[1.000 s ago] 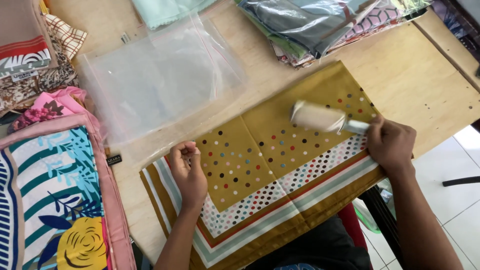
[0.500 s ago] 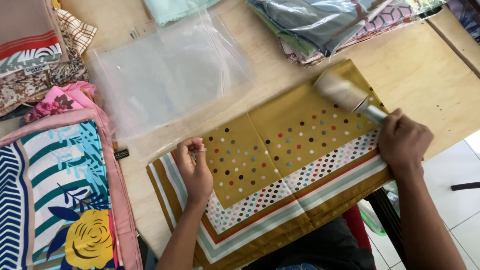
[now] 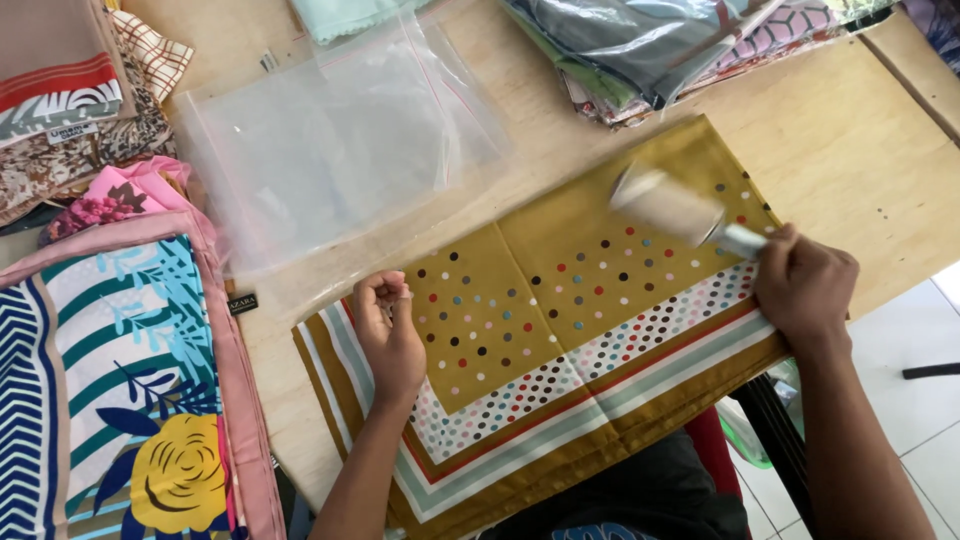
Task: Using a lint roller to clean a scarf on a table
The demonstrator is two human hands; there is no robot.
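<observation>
A folded mustard scarf (image 3: 560, 330) with coloured dots and striped borders lies flat on the wooden table (image 3: 880, 170) in front of me. My left hand (image 3: 388, 335) rests on its left part with the fingers curled in, pressing the cloth. My right hand (image 3: 805, 288) grips the handle of a white lint roller (image 3: 672, 210), blurred with motion, whose roll lies on the scarf's upper right part.
A clear plastic bag (image 3: 335, 140) lies above the scarf. A floral pink-edged scarf (image 3: 110, 390) and folded patterned cloths (image 3: 70, 90) sit at the left. Bagged scarves (image 3: 660, 50) are stacked at the top right. The table's edge runs down the right side.
The lint roller has travelled up and left across the scarf's upper right part, with my right hand following. My left hand has stayed in place on the scarf.
</observation>
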